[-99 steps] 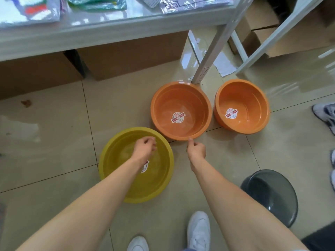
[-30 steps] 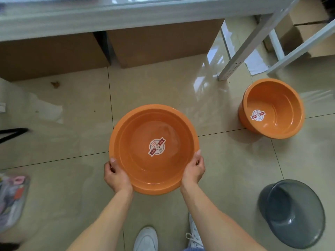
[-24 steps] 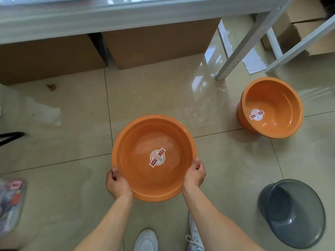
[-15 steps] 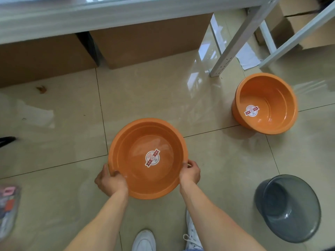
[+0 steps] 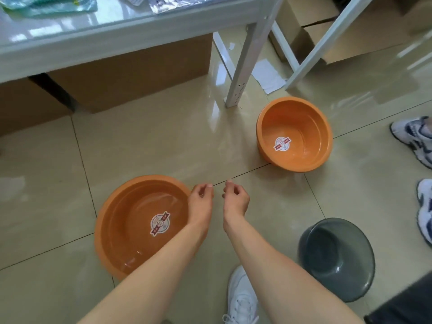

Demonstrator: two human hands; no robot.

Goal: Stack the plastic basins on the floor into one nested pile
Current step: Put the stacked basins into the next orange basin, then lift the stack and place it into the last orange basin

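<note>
A large orange basin (image 5: 109, 220) with a round sticker inside sits on the tiled floor at lower left. My left hand (image 5: 201, 203) hovers over its right rim, fingers loosely curled and holding nothing. My right hand (image 5: 235, 199) is just to the right of it, above bare floor, also holding nothing. A smaller orange basin (image 5: 301, 127) stands farther away to the right, near a table leg. A dark grey basin (image 5: 336, 260) rests on the floor at lower right, tilted toward me.
A white metal table leg (image 5: 243, 66) stands just behind the smaller orange basin. Cardboard boxes (image 5: 140, 73) fill the space under the table. Another person's sneakers (image 5: 413, 139) are at the right edge. My white shoe (image 5: 243, 298) is at the bottom.
Both hands held the large orange basin by its rim and lowered it to the floor. They have now let go and moved to its right side.
</note>
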